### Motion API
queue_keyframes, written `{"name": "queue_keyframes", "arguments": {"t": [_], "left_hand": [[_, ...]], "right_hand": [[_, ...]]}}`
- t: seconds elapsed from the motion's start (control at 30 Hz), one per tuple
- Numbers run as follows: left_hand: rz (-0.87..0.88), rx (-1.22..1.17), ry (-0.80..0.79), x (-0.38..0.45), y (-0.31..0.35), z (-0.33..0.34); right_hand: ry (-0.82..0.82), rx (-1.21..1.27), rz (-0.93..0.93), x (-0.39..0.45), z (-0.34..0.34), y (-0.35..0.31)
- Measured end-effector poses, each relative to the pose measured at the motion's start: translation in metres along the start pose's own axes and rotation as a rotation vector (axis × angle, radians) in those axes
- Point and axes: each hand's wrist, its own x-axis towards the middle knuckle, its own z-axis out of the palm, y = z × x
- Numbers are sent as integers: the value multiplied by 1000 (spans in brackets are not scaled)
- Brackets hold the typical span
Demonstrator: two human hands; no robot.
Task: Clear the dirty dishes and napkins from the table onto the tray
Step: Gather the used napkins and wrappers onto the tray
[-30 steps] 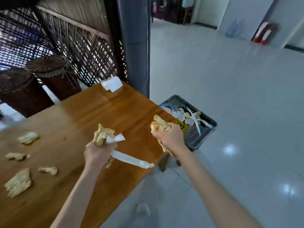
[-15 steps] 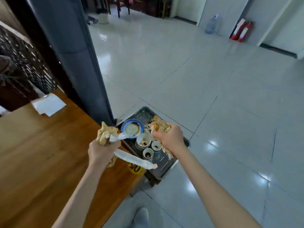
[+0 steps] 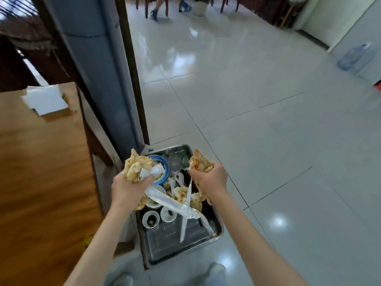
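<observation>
both fists are over the metal tray (image 3: 216,234), which sits low beside the wooden table (image 3: 41,172), just off its edge so an armful can be carried across and dropped. the left hand (image 3: 128,187) has its fingers curled tight round a wad of stained napkins (image 3: 137,166), and a long clear plastic wrapper (image 3: 171,204) is caught in the same grip, trailing down and to the right over the cups. the right hand (image 3: 210,179) is clenched the same way on its own bundle of soiled napkins (image 3: 201,164), with a tail of paper hanging below the wrist. i'd say squeezing them into balls is what lets each hand take several at once.

the tray already holds a blue-rimmed bowl (image 3: 162,162) at its far end, small sauce cups (image 3: 151,218) near the left wall, white spoons (image 3: 179,178) and more crumpled napkins in the middle. both bundles hang right above that pile, so letting go looks like the next step; the wrapper may snag on a cup. a white paper (image 3: 46,101) lies on the table's far corner.
</observation>
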Motion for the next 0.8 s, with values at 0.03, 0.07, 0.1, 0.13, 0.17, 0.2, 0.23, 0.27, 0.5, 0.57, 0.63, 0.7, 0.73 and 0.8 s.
{"name": "queue_keyframes", "arguments": {"t": [0.03, 0.07, 0.1, 0.13, 0.17, 0.2, 0.23, 0.27, 0.5, 0.57, 0.63, 0.7, 0.73, 0.8], "left_hand": [[4, -6, 20, -2, 0, 12], [1, -10, 42, -3, 0, 24], [-7, -13, 64, -3, -2, 35], [-11, -15, 79, -3, -5, 44], [-13, -14, 89, -1, -9, 52], [-4, -11, 98, 2, -14, 60], [8, -9, 108, 7, -19, 68], [18, -8, 119, 12, -25, 75], [22, 35, 152, 56, -78, 128], [24, 71, 139, 64, -95, 138], [17, 96, 120, 71, -111, 145], [9, 101, 104, 74, -123, 151], [11, 100, 103, 75, -127, 154], [18, 89, 104, 78, -133, 160]], "right_hand": [[-25, -15, -5, 14, -5, 6], [-56, -31, -9, 28, -8, 13], [-86, -45, -13, 42, -10, 20], [-108, -52, -11, 54, -10, 27], [-128, -58, -7, 66, -8, 35], [-146, -65, -6, 79, -4, 44], [-164, -74, -5, 90, 1, 53], [-185, -78, 0, 102, 7, 63], [-212, -100, 12, 169, 58, 129], [-206, -117, 17, 185, 70, 143], [-209, -140, 25, 198, 83, 157], [-220, -156, 39, 207, 92, 173], [-224, -160, 49, 211, 95, 179], [-223, -174, 70, 217, 99, 191]]}}
